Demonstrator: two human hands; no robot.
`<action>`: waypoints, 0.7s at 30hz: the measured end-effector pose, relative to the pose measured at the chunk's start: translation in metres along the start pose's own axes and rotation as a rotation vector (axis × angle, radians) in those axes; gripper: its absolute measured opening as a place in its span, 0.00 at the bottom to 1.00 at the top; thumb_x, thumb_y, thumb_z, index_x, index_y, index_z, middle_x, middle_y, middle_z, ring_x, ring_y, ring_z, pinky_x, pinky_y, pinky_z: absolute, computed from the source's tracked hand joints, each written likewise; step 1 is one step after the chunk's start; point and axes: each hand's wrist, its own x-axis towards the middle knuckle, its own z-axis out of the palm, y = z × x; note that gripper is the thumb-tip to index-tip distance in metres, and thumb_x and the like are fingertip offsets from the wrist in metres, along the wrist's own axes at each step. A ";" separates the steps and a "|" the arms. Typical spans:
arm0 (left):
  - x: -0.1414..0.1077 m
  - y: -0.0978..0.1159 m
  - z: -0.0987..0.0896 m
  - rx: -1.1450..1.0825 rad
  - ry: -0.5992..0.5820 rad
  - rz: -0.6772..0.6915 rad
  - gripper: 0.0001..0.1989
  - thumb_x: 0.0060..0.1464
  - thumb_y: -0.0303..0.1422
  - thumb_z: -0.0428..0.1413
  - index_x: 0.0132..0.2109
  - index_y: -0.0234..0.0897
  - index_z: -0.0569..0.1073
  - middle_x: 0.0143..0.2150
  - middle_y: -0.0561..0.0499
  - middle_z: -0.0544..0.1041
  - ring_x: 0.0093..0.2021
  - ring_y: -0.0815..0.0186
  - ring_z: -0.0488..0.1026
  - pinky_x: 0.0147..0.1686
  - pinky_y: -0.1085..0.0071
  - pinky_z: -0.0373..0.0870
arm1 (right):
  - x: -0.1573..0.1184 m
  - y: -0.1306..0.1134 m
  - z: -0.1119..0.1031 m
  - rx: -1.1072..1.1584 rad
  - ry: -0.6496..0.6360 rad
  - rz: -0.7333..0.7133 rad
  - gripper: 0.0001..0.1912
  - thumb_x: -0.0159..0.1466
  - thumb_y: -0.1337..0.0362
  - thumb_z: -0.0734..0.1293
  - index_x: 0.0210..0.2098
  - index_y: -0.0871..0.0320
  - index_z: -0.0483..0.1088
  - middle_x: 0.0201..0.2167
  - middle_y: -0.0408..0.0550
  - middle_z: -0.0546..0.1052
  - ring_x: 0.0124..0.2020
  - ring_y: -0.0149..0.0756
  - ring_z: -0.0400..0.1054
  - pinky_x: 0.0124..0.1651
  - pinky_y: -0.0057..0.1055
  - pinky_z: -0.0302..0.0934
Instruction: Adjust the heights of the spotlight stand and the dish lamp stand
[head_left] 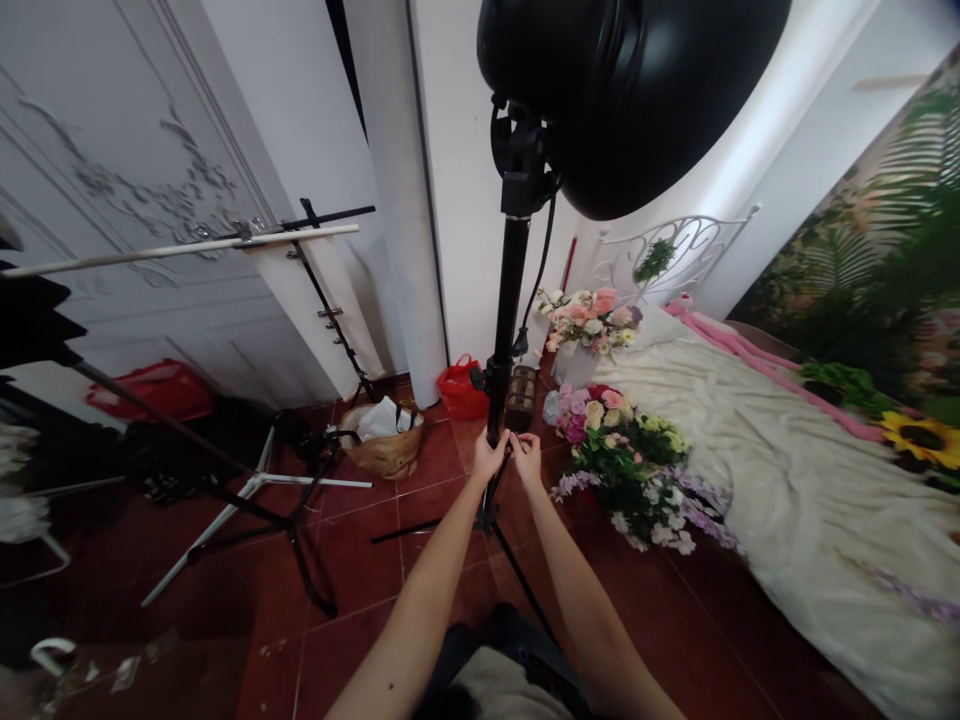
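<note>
A black light stand rises upright in front of me, with a large black studio light on top. My left hand is wrapped round the lower part of its pole. At the pole's right side, my right hand is closed, thumb and fingertips pinching a small dark part that looks like a locking knob. The fingers partly hide it. Above my hands sits a black clamp collar on the pole. A cable hangs from the light along the pole. The stand's legs spread over the floor below.
Flower bunches lie close on the right beside a bed with a cream cover. A wicker basket, a red bag and a small brown chest stand behind. To the left are further stands with splayed legs and a white crossbar.
</note>
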 end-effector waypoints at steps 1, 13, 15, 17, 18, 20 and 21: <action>0.000 0.000 0.000 0.003 -0.007 0.006 0.18 0.44 0.45 0.58 0.35 0.33 0.72 0.30 0.47 0.75 0.30 0.66 0.73 0.32 0.71 0.69 | 0.004 -0.001 0.000 -0.041 -0.010 0.010 0.21 0.51 0.50 0.67 0.35 0.54 0.57 0.28 0.42 0.70 0.25 0.32 0.69 0.28 0.29 0.66; 0.003 -0.002 -0.003 0.047 -0.011 0.073 0.17 0.46 0.44 0.57 0.34 0.33 0.71 0.30 0.48 0.75 0.34 0.65 0.72 0.37 0.70 0.68 | 0.022 -0.008 -0.001 -0.259 -0.119 0.003 0.18 0.51 0.49 0.64 0.29 0.58 0.67 0.24 0.47 0.74 0.25 0.36 0.68 0.32 0.34 0.65; 0.003 -0.002 -0.003 0.038 -0.006 0.062 0.17 0.45 0.45 0.57 0.34 0.34 0.71 0.30 0.48 0.75 0.33 0.65 0.72 0.36 0.70 0.68 | 0.015 -0.014 -0.010 -0.275 -0.221 -0.048 0.19 0.54 0.48 0.63 0.31 0.58 0.69 0.26 0.47 0.76 0.28 0.37 0.70 0.37 0.35 0.65; 0.003 -0.003 -0.003 0.045 -0.004 0.063 0.17 0.46 0.45 0.57 0.34 0.34 0.72 0.31 0.48 0.75 0.33 0.65 0.72 0.36 0.70 0.68 | 0.009 -0.018 -0.018 -0.297 -0.320 -0.123 0.20 0.57 0.48 0.61 0.35 0.57 0.71 0.33 0.47 0.77 0.37 0.38 0.71 0.45 0.38 0.64; 0.003 -0.003 -0.003 0.055 -0.006 0.067 0.17 0.46 0.45 0.57 0.35 0.34 0.72 0.31 0.47 0.75 0.34 0.65 0.73 0.36 0.70 0.68 | 0.007 -0.019 -0.022 -0.302 -0.364 -0.159 0.20 0.58 0.48 0.60 0.38 0.56 0.71 0.38 0.47 0.77 0.41 0.38 0.70 0.49 0.39 0.62; 0.003 -0.003 -0.003 0.077 -0.012 0.073 0.17 0.47 0.45 0.56 0.35 0.34 0.72 0.32 0.47 0.75 0.34 0.65 0.73 0.36 0.69 0.68 | 0.004 -0.020 -0.028 -0.293 -0.421 -0.205 0.21 0.60 0.48 0.59 0.44 0.55 0.69 0.45 0.48 0.74 0.48 0.38 0.67 0.55 0.40 0.57; 0.003 -0.003 -0.003 0.082 -0.016 0.072 0.17 0.47 0.45 0.56 0.35 0.34 0.72 0.31 0.47 0.75 0.34 0.65 0.73 0.37 0.69 0.68 | 0.002 -0.020 -0.029 -0.285 -0.439 -0.217 0.22 0.60 0.49 0.59 0.47 0.55 0.68 0.48 0.49 0.73 0.51 0.38 0.65 0.57 0.41 0.55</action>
